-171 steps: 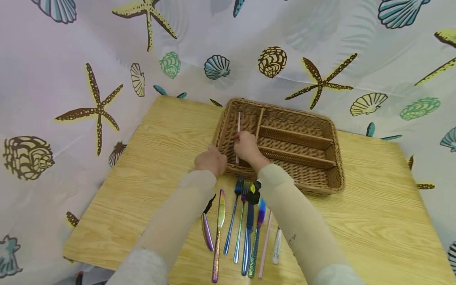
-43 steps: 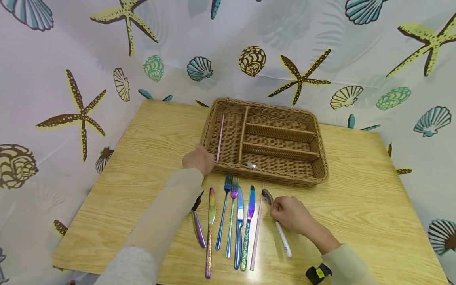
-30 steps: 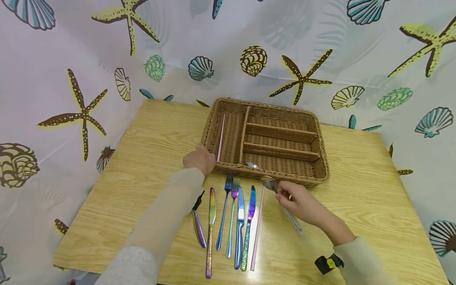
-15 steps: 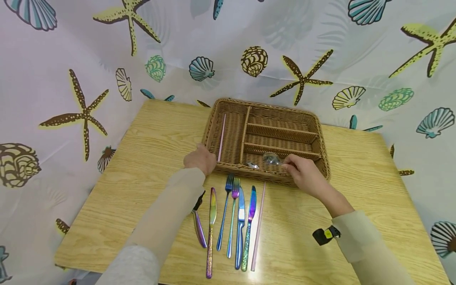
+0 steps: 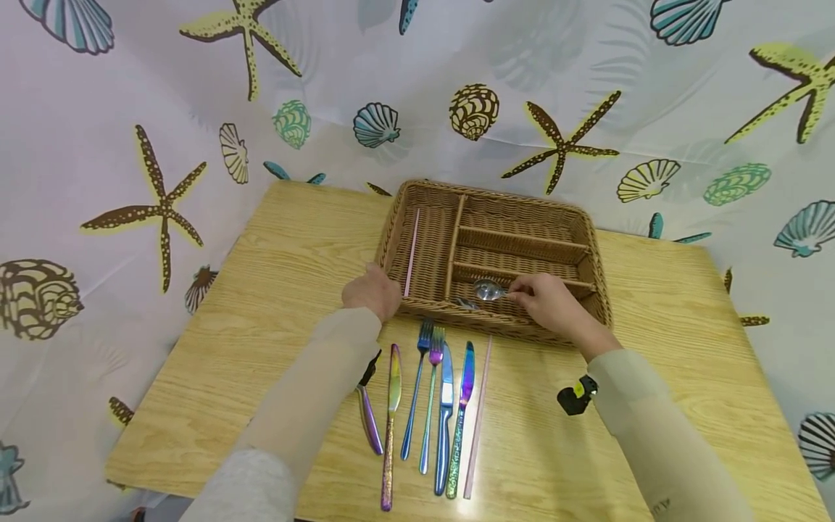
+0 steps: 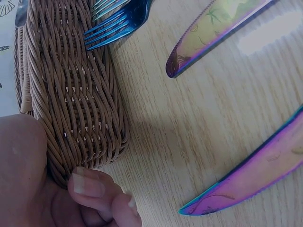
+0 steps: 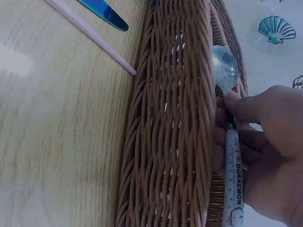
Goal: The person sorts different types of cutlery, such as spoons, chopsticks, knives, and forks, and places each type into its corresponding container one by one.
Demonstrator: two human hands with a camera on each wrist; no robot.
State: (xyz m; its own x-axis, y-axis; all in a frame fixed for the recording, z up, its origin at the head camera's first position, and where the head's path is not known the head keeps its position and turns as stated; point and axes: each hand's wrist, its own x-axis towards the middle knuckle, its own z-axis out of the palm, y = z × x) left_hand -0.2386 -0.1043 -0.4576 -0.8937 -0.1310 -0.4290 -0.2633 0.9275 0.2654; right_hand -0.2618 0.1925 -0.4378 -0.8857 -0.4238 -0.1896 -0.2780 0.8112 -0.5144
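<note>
My right hand [image 5: 544, 299] pinches a spoon [image 5: 488, 290] by its neck, over the front compartment of the wicker cutlery basket [image 5: 515, 325]. In the right wrist view the spoon's white handle [image 7: 233, 175] bears printed lettering and lies along the palm. A second shiny metal piece [image 5: 466, 303] lies at that compartment's left end, mostly hidden by the front wall. My left hand [image 5: 372, 293] grips the basket's front left corner; in the left wrist view its fingers [image 6: 90, 187] curl against the wicker. One pink chopstick [image 5: 412, 254] lies in the left compartment.
On the wooden table [image 5: 659, 362] before the basket lie a blue fork [image 5: 417, 391], a rainbow fork [image 5: 432, 399], several knives, including a blue one [image 5: 445, 413], and another pink chopstick [image 5: 479, 420]. A purple-handled piece [image 5: 370, 420] is partly under the left forearm. Patterned cloth hangs behind.
My right hand has lifted the spoon off the table and carried it over the rim into the front compartment. Earlier, it held the pink chopstick in the left compartment. My left hand stays at the corner.
</note>
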